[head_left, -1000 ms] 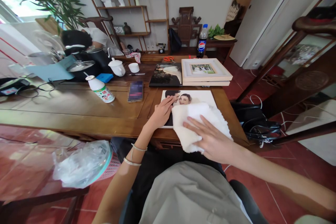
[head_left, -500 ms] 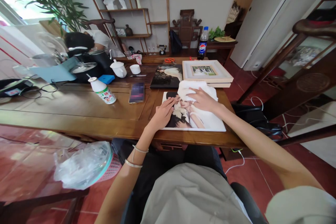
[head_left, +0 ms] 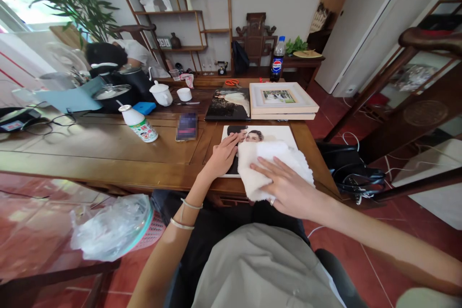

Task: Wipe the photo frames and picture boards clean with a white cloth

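Note:
A large photo print (head_left: 269,133) of a couple lies flat on the wooden table (head_left: 108,149) near its front edge. My left hand (head_left: 222,156) rests flat on the print's left side, fingers stretched out. My right hand (head_left: 288,187) presses a white cloth (head_left: 269,166) down on the near half of the print, fingers spread over the cloth. The cloth hides most of the picture.
Behind the print lie a dark photo (head_left: 229,103) and stacked white frames (head_left: 281,101). A phone (head_left: 186,126), a white bottle (head_left: 139,123), a teapot (head_left: 160,93), a cola bottle (head_left: 277,60) and a black bag (head_left: 352,168) are around. Another person (head_left: 119,53) leans at the far left.
My right hand has drawn the cloth from the far edge of the print back to its near edge. The left hand has stayed in place.

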Demonstrator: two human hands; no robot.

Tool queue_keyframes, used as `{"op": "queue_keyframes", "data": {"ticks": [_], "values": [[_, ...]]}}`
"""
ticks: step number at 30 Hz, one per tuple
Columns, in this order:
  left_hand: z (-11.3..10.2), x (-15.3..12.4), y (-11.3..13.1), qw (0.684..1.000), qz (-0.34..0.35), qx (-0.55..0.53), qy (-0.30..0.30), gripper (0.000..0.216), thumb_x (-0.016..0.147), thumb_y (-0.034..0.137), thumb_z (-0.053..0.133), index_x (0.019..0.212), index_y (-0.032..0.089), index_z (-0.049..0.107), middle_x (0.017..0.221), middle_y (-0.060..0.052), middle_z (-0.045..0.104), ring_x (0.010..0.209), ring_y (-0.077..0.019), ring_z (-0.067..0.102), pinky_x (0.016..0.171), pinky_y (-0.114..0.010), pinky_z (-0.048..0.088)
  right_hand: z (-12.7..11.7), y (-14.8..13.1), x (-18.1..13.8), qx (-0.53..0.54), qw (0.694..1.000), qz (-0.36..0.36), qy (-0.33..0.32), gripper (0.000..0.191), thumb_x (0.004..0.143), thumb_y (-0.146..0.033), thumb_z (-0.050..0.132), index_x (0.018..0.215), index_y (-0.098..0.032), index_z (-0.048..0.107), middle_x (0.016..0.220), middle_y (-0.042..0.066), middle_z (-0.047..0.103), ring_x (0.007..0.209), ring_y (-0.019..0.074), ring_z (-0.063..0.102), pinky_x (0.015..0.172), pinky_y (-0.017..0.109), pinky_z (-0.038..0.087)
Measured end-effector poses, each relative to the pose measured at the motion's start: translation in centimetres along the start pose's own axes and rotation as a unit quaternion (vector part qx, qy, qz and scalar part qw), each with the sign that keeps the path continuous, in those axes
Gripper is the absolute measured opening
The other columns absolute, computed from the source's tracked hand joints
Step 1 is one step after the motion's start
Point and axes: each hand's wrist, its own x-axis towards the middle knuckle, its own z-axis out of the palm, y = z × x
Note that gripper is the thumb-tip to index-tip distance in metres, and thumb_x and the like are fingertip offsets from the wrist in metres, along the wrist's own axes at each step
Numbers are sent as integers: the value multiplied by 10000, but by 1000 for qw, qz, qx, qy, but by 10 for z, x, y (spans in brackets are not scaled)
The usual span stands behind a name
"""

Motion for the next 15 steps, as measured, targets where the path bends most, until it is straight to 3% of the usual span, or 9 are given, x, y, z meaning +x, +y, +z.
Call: {"op": "queue_keyframes", "data": {"ticks": [9,12,15], "values": [[1,1,-1,1000,-9,2,3,450,989,232,305,1421,208,427,1524,-99,378,1432,-255,298,1060,-534,369,-3,77,73,-40,996,49,56,388,798,-113,512,1149,-187,657,1393,169,512,1366,331,351,1024,598,333],[2,0,-2,1000,-4,2,11,451,986,229,310,1418,207,437,1518,-100,388,1428,-263,307,1062,-532,372,-6,89,93,-49,995,61,62,313,846,-182,512,1119,-194,663,1300,163,584,1332,342,382,985,585,361],[3,0,-3,1000,0,2,17,453,985,233,311,1419,200,437,1513,-101,397,1425,-266,312,1065,-528,375,-7,86,98,-63,993,78,62,319,858,-186,509,1139,-191,660,1329,169,558,1329,354,372,977,587,357]]}}
